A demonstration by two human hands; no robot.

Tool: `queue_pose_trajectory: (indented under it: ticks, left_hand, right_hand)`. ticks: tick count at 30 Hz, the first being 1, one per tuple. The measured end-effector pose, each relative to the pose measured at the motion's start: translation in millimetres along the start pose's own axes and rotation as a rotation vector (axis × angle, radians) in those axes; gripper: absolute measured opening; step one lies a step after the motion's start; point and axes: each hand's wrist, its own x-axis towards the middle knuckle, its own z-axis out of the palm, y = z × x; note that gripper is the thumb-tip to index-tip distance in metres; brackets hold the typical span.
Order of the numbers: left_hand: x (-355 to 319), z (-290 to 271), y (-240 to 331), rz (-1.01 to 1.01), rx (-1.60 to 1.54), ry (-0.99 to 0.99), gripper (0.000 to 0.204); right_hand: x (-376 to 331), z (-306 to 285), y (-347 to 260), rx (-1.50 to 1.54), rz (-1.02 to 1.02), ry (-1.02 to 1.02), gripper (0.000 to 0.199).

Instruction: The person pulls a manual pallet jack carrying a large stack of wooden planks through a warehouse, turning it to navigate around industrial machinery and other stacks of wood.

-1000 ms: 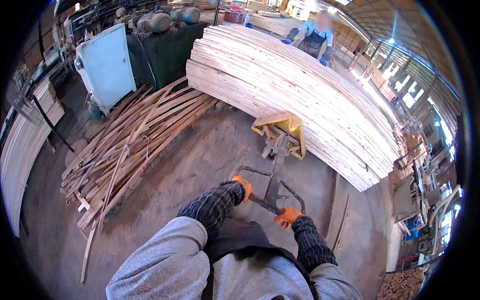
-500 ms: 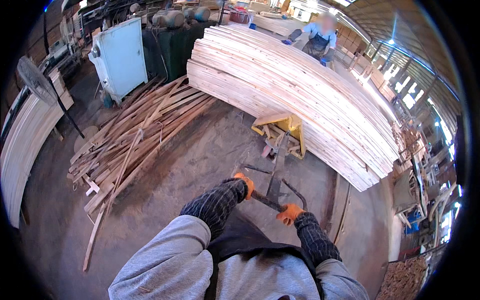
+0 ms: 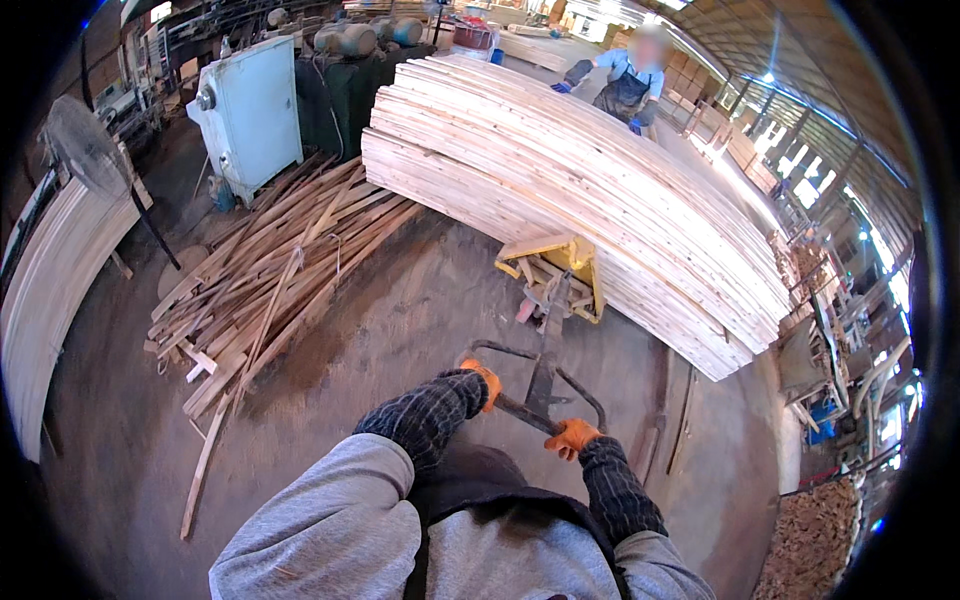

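Here, short of the stack (image 3: 580, 190), the handle (image 3: 526, 412) is gripped by the right hand (image 3: 574, 438) and the left hand (image 3: 484, 384). The jack (image 3: 577, 256) is placed right at the stack's near side, seemingly lined up; whether anything is lifted, or what is left, cannot be told. Beyond the stack, a worker (image 3: 632, 85) is seen. No lettering can be read.

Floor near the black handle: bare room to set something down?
Bare: floor between the strip pile and the black handle; also between the thin strip and the scrap heap. Crowded: around the yellow frame, close against the plank stack.
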Motion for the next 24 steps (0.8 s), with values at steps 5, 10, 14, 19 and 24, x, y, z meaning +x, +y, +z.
queue_pose_trajectory:
  ticks: [5,10,14,19,24]
  left_hand:
    - [-47,16,24,-0.025,0.02,0.043,0.035]
    - [-93,36,53,-0.093,0.016,0.004,0.036]
    - [-114,40,70,-0.083,0.006,-0.039,0.042]
    - [-162,62,97,-0.013,0.025,-0.013,0.036]
    - [-201,96,103,-0.035,0.011,-0.003,0.036]
  right_hand:
    - [-37,23,-2,0.077,-0.002,-0.04,0.029]
    - [-60,71,16,0.193,0.041,-0.079,0.025]
    - [-92,77,24,0.189,0.038,-0.128,0.025]
    - [-116,119,47,0.033,0.04,-0.049,0.033]
    - [-166,166,25,0.121,0.07,-0.062,0.025]
